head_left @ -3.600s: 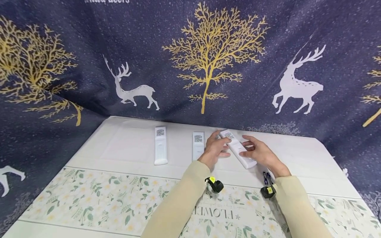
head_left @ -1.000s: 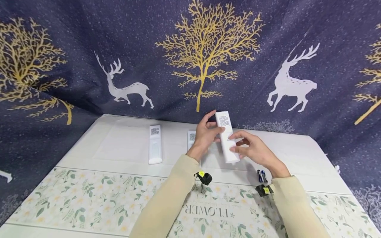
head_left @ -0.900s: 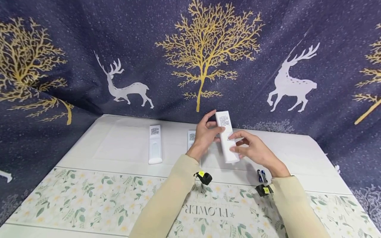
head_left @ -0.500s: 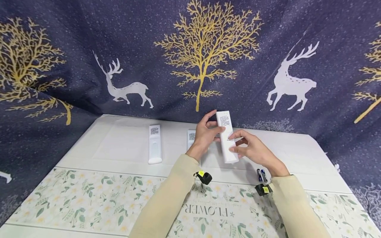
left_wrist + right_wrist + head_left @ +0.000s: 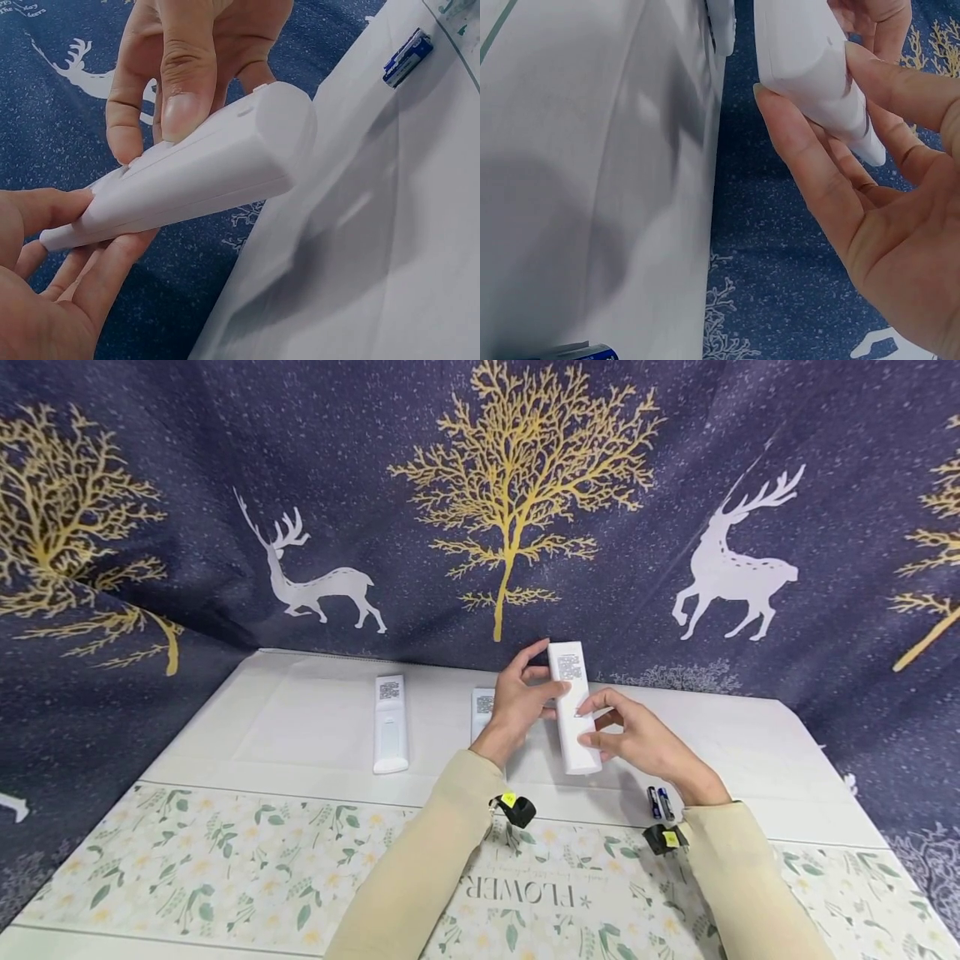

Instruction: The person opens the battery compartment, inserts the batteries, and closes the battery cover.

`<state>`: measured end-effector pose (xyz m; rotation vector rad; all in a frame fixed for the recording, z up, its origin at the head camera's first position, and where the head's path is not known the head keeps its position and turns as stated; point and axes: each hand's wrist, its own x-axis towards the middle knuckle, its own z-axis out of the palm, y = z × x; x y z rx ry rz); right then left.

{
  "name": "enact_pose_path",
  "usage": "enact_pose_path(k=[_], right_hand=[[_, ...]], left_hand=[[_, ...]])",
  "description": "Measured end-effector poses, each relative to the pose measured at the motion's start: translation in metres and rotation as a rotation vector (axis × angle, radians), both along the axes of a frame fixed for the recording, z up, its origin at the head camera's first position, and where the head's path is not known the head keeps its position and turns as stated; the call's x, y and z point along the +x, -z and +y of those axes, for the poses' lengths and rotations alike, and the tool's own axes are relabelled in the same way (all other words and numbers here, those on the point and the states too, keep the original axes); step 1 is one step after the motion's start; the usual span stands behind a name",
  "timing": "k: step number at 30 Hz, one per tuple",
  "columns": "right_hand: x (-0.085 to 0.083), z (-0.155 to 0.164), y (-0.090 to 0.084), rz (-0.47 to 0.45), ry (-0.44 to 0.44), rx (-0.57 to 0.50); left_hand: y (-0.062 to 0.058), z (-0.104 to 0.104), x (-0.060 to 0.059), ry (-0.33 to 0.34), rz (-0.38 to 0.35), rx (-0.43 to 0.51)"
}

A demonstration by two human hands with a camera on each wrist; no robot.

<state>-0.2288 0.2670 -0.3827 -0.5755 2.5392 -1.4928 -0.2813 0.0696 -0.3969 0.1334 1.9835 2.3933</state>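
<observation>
Both hands hold one white remote (image 5: 573, 708) raised above the table (image 5: 315, 735), its back toward the head camera and a QR label near its far end. The left hand (image 5: 517, 703) grips the upper half, fingers curled behind it and the thumb across the front. The right hand (image 5: 637, 739) pinches the lower half from the right side, thumb on the back face and fingers curled beneath.

In the left wrist view the remote (image 5: 195, 176) runs from the left hand (image 5: 45, 292), whose fingers lie under its narrow end, up to the rounded end, where the right hand (image 5: 187, 60) presses its thumb on the top face. In the right wrist view the right hand (image 5: 877, 195) has thumb and fingers on either side of the remote (image 5: 802, 60).

Two more remotes lie flat on the table to the left of the hands: one (image 5: 390, 724) well apart, the other (image 5: 482, 706) just behind the left wrist and partly hidden by it. Two batteries (image 5: 659, 803) lie side by side on the table, just beside the right wrist. A floral mat (image 5: 225, 868) covers the table under the forearms. A dark cloth (image 5: 480, 485) with gold trees and white deer hangs beyond the hands.
</observation>
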Motion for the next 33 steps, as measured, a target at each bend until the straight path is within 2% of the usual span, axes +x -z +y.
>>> enact_pose_path(k=[8, 17, 27, 33], right_hand=[[-0.0002, 0.0002, -0.0014, 0.01, -0.001, -0.003], [0.0023, 0.0004, -0.0063, 0.133, 0.055, 0.096], [0.0021, -0.001, -0.0056, 0.198, 0.091, 0.112], [0.002, -0.0024, -0.0063, 0.235, 0.056, 0.075]], left_hand=[[-0.0029, -0.0018, 0.0005, 0.009, -0.022, 0.005], [-0.0014, -0.0039, -0.0003, 0.009, -0.039, 0.028], [0.0003, -0.0048, -0.0027, 0.001, -0.03, 0.041], [0.0016, -0.0069, -0.0057, -0.019, -0.037, 0.047]])
